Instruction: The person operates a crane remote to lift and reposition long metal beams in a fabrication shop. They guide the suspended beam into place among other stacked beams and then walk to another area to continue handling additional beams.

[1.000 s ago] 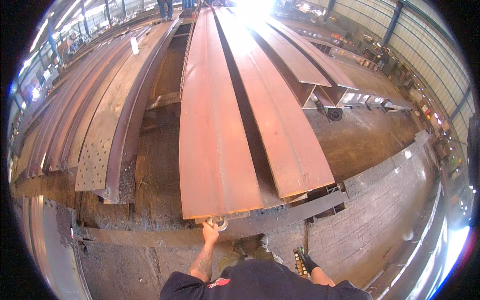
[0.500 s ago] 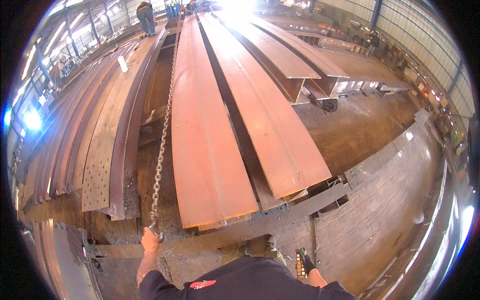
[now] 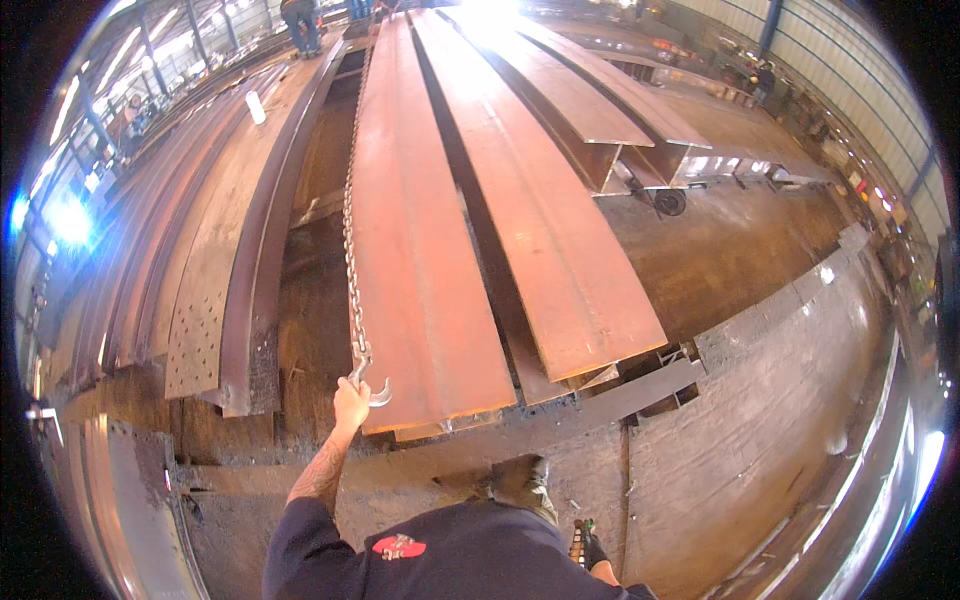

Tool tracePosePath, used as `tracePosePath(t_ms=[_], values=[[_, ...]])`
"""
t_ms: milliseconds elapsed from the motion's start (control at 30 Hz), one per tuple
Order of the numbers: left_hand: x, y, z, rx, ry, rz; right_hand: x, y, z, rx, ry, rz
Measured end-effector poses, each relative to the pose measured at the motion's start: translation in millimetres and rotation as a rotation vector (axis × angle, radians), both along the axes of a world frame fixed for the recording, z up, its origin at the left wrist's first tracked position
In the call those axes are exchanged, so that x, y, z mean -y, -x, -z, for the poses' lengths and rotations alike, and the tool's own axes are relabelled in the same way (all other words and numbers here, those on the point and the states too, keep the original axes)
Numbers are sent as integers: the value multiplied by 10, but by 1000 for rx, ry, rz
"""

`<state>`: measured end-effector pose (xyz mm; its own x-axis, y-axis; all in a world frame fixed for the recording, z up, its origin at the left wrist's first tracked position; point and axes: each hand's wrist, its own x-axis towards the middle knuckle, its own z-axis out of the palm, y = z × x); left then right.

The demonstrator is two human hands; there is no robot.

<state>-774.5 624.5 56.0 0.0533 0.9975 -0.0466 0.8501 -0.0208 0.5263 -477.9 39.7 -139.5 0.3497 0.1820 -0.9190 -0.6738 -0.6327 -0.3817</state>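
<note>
My left hand [image 3: 351,402] is closed round the shank of a metal hook [image 3: 381,394] at the end of a long chain [image 3: 351,270]. The hook's curved tip points right, beside the near left corner of a reddish steel beam [image 3: 420,250]. From the hand the chain stretches away along that beam's left edge. A second reddish beam [image 3: 560,240] lies parallel on the right. Low in the view, my right hand [image 3: 597,552], which looks dark and gloved, grips a slim remote control [image 3: 578,542] with a row of light buttons. My body partly hides this arm.
Rusty beams and a plate with bolt holes [image 3: 195,345] lie at the left. Farther right are more H-beams [image 3: 600,160] and a dark wheel [image 3: 670,202]. A crossbar [image 3: 640,388] runs under the near beam ends. Another person [image 3: 300,22] stands far left; one more [image 3: 764,82] is far right.
My left hand has moved forward and to the right, bringing the hook to the left beam's near corner. The chain has shifted right with it. The remote control sits lower and farther left.
</note>
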Motion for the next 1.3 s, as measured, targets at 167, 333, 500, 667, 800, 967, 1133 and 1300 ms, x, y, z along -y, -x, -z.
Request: tracePosePath(t_ms=[167,333,500,667,800,967,1133,1300], values=[[338,19,-448,138,15,-44,-242,-32,46,3,-18,26],[821,308,-167,173,85,-68,-519,-244,2,6,-42,-28],[1091,148,-222,243,217,-114,-771,-699,1,37,-106,-90],[1156,355,-402,436,139,-235,-1132,-1115,94,-8,-88,-144],[1374,349,-1031,392,163,-201,-1192,-1054,276,66,-99,-236],[1844,371,-1441,473,232,-143,-1435,-886,150,57,-24,-361],[1947,229,-1008,384,361,-127,-1505,-843,-1,101,-2,-397],[1813,-5,-289,317,434,-48,-1451,-759,-165,125,66,-394]])
